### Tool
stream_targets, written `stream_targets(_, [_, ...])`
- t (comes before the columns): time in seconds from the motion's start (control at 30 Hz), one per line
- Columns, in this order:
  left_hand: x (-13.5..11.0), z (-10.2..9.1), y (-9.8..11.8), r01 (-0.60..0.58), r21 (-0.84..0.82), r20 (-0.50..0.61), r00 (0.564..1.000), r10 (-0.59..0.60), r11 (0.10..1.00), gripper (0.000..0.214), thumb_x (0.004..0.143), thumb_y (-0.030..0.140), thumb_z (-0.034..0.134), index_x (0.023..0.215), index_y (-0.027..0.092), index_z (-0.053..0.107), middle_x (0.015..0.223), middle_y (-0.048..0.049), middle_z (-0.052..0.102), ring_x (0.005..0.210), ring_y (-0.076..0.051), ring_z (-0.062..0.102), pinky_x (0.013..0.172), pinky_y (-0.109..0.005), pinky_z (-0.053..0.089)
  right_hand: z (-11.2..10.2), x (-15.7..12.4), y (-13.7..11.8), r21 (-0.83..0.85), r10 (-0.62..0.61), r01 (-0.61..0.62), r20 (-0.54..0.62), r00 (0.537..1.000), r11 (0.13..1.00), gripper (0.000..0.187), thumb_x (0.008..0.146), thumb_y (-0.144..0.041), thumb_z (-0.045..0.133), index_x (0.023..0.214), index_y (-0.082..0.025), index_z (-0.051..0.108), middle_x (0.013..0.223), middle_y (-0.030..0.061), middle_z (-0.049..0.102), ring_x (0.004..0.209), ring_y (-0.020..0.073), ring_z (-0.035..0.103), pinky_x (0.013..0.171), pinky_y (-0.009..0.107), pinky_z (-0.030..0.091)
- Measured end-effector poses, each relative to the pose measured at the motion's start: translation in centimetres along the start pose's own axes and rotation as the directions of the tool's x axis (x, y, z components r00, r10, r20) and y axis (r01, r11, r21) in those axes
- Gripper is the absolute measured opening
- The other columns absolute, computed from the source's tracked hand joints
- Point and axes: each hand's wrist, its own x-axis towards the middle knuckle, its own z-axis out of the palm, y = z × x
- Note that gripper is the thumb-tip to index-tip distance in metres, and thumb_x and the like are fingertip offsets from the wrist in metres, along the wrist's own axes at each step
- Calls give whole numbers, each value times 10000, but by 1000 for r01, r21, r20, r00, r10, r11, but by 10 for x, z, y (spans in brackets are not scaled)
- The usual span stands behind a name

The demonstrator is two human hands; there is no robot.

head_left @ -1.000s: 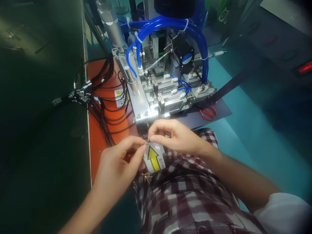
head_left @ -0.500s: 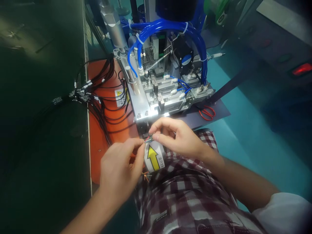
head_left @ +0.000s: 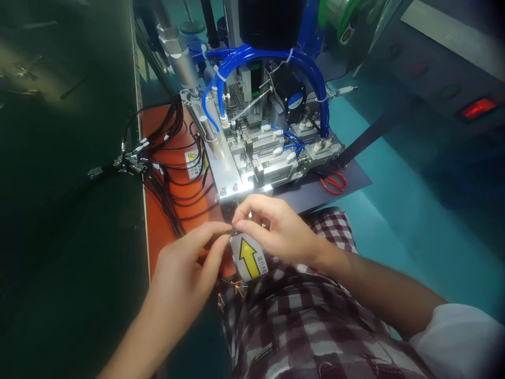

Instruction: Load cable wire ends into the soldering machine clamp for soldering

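My left hand (head_left: 189,263) has thumb and forefinger pinched together over the near end of the machine. Its fingertips meet those of my right hand (head_left: 272,226), which is also closed in a pinch. Between them are thin wires (head_left: 232,229), mostly covered by the fingers now; red and dark strands showed there a moment before. Just below the fingertips is a white label (head_left: 249,258) with a yellow arrow. Loose orange-coloured wire ends (head_left: 239,287) hang below it, close to the checked cloth over my lap.
A metal fixture (head_left: 256,152) with blue air hoses (head_left: 325,89) stands ahead. Bundled black cables (head_left: 169,195) with silvery ends lie across an orange board (head_left: 158,247) at left. Red-handled scissors (head_left: 335,182) lie on the right of the base plate. A red-lit switch (head_left: 478,109) glows at right.
Both hands have shifted slightly left, and their fingertips have come closer together, covering the wires. The whole view has moved a little. More loose wire ends show below the label.
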Motion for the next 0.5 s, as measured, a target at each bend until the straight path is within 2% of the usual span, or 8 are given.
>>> stream_targets(0.07, [1,-3,-2,54,-19,3,999,-54,998,150,936,371,588,933,270,698,660,83,710,437,-67,570,448,-161,413,3,1,1,-192,-132,127,-12,991,973,90,914,-156,569,836,-168,612,855,26,652,718,119,568,650,256,442])
stream_targets(0.13, [1,-2,-4,128,-37,-36,991,-130,991,155,906,375,606,872,256,699,596,74,682,449,-85,599,462,-165,433,8,2,4,-312,-199,176,-42,979,934,101,916,-140,552,841,-163,615,841,32,659,750,136,588,672,270,447])
stream_targets(0.2, [1,1,-6,218,-110,-31,974,-222,970,179,880,398,624,837,238,691,585,55,679,475,-110,636,462,-174,455,13,3,9,-311,-181,146,-87,980,939,93,916,-141,562,857,-158,632,851,34,680,751,136,612,680,269,470])
stream_targets(0.27, [2,2,-8,302,-215,8,951,-308,929,209,860,423,640,824,221,675,585,39,679,478,-127,648,452,-182,472,15,3,13,-243,-137,104,-122,983,964,65,914,-154,592,921,-153,658,891,36,702,742,125,634,685,254,502])
stream_targets(0.33, [3,2,-9,342,-289,26,937,-350,894,217,846,426,655,822,210,659,565,38,663,460,-129,639,448,-186,483,15,2,14,-210,-133,100,-148,980,972,119,911,-150,611,1012,-145,674,935,46,711,724,113,637,668,238,519])
stream_targets(0.5, [2,-1,-9,367,-314,34,926,-376,876,207,836,416,678,834,210,656,568,36,665,469,-118,634,471,-177,500,16,0,14,-280,-293,244,-150,944,928,220,937,-127,588,1133,-123,688,983,78,700,753,118,638,702,243,549])
